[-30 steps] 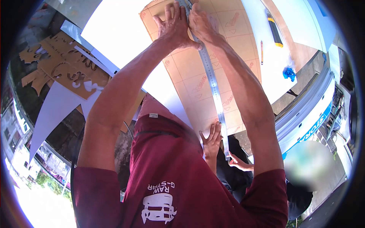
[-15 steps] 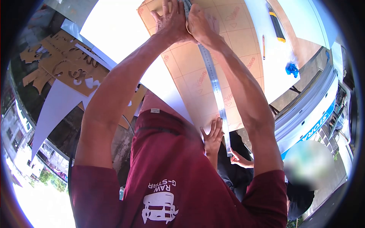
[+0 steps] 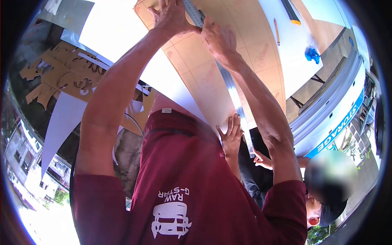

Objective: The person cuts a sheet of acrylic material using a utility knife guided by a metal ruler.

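Note:
A long metal ruler lies lengthwise on a brown-papered sheet marked with grid lines and red print. My left hand rests on the sheet left of the ruler's upper part, fingers spread, its thumb reaching toward the ruler. Beside the ruler, on its right, my right hand is closed with curled fingers; what it grips is hidden. At the ruler's near end, a co-worker's one hand lies flat on the sheet and the other hand touches the ruler's tip.
Right of the sheet are a pencil, a black-and-yellow tool and a crumpled blue item. Cut-out brown pieces lie at left, near a pointed white piece. The co-worker is low at right, by stacked sheets.
My right hand has moved toward me along the ruler, away from my left hand. The view has shifted, and more of the co-worker's head shows.

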Motion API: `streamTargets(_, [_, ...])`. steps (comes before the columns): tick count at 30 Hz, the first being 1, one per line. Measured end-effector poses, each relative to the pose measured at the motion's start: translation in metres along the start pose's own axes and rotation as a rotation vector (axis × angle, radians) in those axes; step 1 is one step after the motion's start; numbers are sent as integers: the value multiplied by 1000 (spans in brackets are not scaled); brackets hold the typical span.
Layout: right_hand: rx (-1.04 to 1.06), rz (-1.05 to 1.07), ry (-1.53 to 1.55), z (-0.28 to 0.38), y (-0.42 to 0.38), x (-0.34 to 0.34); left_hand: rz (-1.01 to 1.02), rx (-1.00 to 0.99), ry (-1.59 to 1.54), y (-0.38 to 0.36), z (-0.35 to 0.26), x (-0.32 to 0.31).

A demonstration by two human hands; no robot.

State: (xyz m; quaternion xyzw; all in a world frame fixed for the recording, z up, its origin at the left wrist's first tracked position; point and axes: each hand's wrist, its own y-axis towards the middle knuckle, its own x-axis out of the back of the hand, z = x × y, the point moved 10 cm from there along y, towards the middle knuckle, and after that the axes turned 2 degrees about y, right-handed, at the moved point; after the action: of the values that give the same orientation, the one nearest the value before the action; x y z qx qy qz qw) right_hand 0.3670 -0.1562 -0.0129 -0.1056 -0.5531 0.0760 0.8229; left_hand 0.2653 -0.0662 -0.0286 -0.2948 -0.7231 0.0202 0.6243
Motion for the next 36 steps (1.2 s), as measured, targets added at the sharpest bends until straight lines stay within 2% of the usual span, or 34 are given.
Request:
streamTargets(4, [-4,1,-12,-13,-46,-6,-67,-49,-6,3,-1,3])
streamTargets(8, [-43,25,-36,-25,-90,-15,-35,-18,60,5,1,-3])
streamTargets(14, [-3,-47,-53,-38,-138,-23,-33,-24,86,9,0,-3])
streamTargets(17, [-46,22,-147,-45,-154,-30,-25,-4,146,11,3,-7])
streamTargets(21, [-35,-31,-171,-56,-185,-46,15,2,146,8,-4,-1])
streamTargets(29, [-126,195,-146,-70,-229,-46,-26,-2,143,7,-3,1])
streamTargets(32, [-73,139,-198,-70,-244,-40,-46,-31,145,9,0,-1])
streamTargets(36, [-111,190,-151,-77,-278,-50,-72,-48,153,9,-1,2])
